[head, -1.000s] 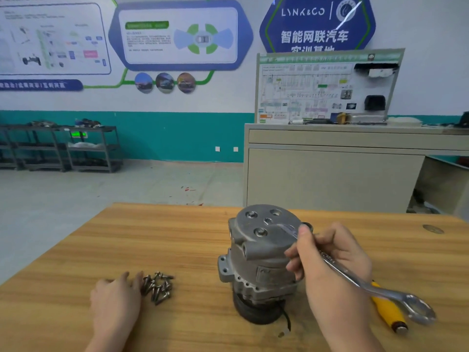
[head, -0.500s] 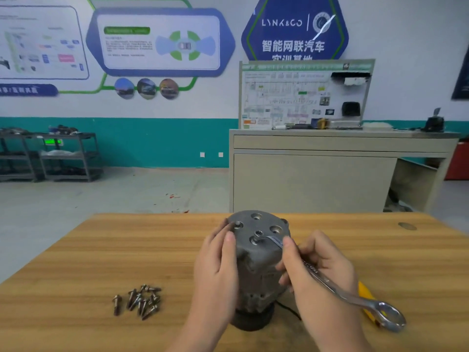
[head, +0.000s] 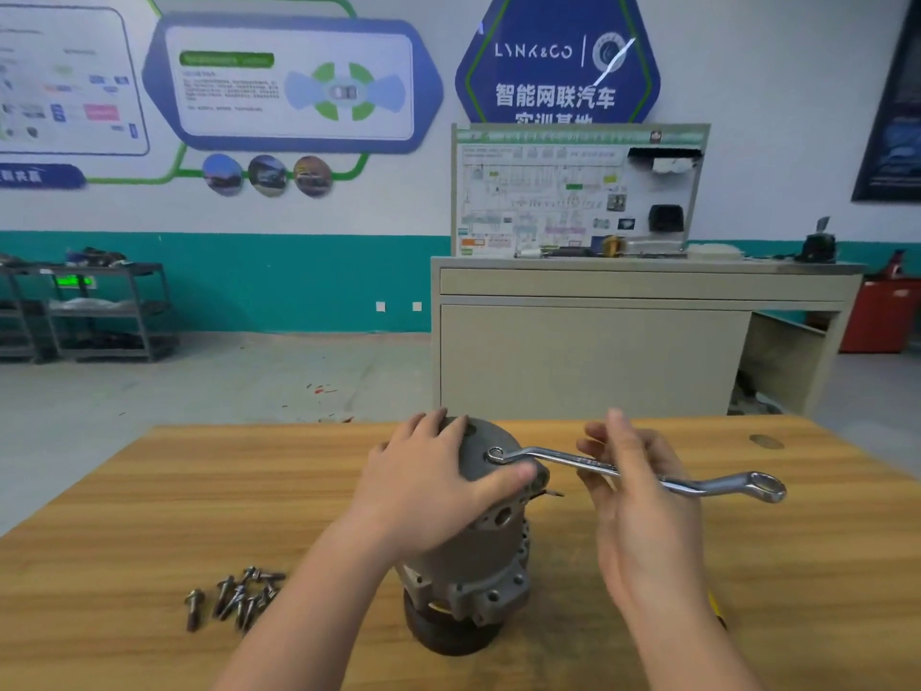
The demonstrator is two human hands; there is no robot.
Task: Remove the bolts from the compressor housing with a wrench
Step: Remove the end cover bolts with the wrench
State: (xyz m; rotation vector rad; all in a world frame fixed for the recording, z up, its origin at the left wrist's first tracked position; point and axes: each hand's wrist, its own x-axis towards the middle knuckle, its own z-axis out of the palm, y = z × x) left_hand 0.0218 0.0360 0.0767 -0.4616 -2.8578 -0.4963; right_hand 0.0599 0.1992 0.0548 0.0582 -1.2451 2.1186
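Bolts (head: 234,596) already out of the housing lie in a loose heap on the wooden table (head: 149,491), at about eight o'clock from the compressor housing (head: 478,566) and well apart from it. That housing, a grey metal casting, stands upright on its dark pulley end near the middle of the table, with its flat end cap facing up.

A double-ended ring wrench (head: 633,473) sits with its small ring on the top face of the housing, at roughly one o'clock on the cap; whether a bolt head is inside the ring cannot be told. Its shaft runs out toward three o'clock, and the large ring at the far end hangs free over the table.

Over the top of the housing lies the left hand (head: 428,486), palm down, fingers spread across the cap and the thumb stretched along the near edge just below the wrench's small ring. The right hand (head: 643,501) holds the wrench shaft near its middle, pinched between thumb and fingers, with the fingertips pointing up and loosely spread.

A sliver of something yellow (head: 715,608) shows just beside the right forearm, at four o'clock from the housing; what it is cannot be told. Beyond the table, at twelve o'clock, stands a beige cabinet (head: 598,351) with a wiring board (head: 573,192) on it.
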